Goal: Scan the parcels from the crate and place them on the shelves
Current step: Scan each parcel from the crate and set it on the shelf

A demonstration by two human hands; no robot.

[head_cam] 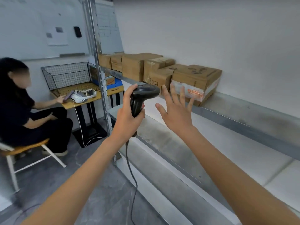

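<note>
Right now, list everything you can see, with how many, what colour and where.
cardboard parcels: at least six, brown, in a row on the upper shelf
metal shelving: one unit, grey, right
barcode scanner: one, black, corded, in left hand
wire basket: one, black, on the desk
desk: one, wooden top, black base, left
blue crate: one, on the desk behind the shelf post
white headset: one, on the desk
seated person: one, dark clothes, far left
chair: one, wooden seat, white legs
left hand: grips the scanner
right hand: open, fingers spread before the nearest parcel
</note>
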